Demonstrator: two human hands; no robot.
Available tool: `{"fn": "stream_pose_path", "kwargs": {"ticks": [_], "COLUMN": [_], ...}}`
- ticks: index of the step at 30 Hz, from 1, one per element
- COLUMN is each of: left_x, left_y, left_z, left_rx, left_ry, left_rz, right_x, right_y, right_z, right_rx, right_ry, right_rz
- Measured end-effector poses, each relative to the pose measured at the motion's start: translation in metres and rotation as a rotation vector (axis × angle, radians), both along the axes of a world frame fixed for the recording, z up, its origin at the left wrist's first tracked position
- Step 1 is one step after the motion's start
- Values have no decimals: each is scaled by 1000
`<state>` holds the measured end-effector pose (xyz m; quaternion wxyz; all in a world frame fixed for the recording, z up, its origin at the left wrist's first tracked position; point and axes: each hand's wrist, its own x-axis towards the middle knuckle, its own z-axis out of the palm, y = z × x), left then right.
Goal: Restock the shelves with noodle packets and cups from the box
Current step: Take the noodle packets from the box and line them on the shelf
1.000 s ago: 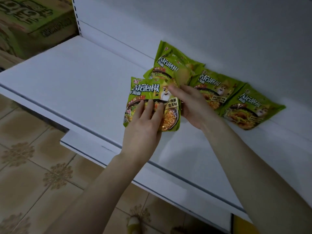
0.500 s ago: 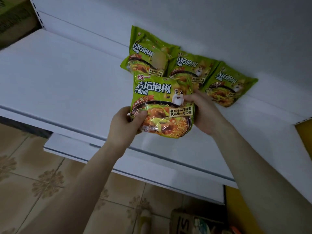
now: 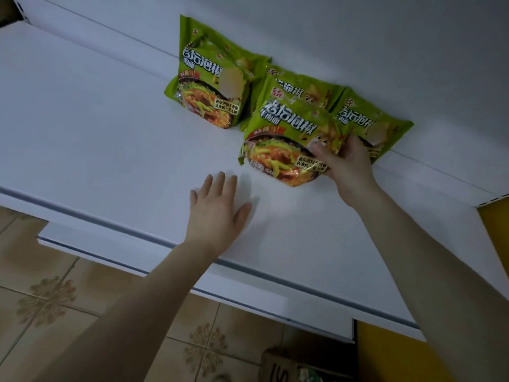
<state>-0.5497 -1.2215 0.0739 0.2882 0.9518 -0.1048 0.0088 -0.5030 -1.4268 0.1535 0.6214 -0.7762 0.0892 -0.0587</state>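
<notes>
Here, white shelf point(image 3: 96, 133), patterned floor tiles point(image 3: 49, 301).

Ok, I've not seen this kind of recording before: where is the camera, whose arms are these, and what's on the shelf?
There is no machine here. A person wears one wide-angle camera on the head, and it looks down at their own two bare arms. You see a white shelf with tiled floor below it. Three green noodle packets lean against the back wall. The right hand grips a fourth packet by its right edge, in front of those three. The left hand is open over the shelf, fingers straight, holding nothing. A box shows partly at the bottom edge.
</notes>
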Motion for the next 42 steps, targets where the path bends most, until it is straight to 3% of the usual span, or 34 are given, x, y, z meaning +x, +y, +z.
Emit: {"fn": "stream_pose_path", "kwargs": {"ticks": [2,4,24,33,38,42], "left_x": [-2,-2,-3,-4,-12,-37], "left_y": [-6,-8,-7,-9,-15,-24], "left_z": [-12,-18,-26,-28,-16,2], "left_rx": [223,304,292,314,335,242], "left_ry": [48,66,-34,-98,-260,-416], "left_rz": [-41,-53,-24,-49,-169,-296], "right_x": [16,34,94,87,53,5], "right_y": [-9,-15,3,6,6,14], "right_z": [-6,-13,-35,-33,-22,-11], "right_rx": [-43,-90,-523,-489,-584,-600], "right_ry": [-19,-30,-48,40,-40,-36], "right_rz": [-35,-53,-252,-300,-285,-183]}}
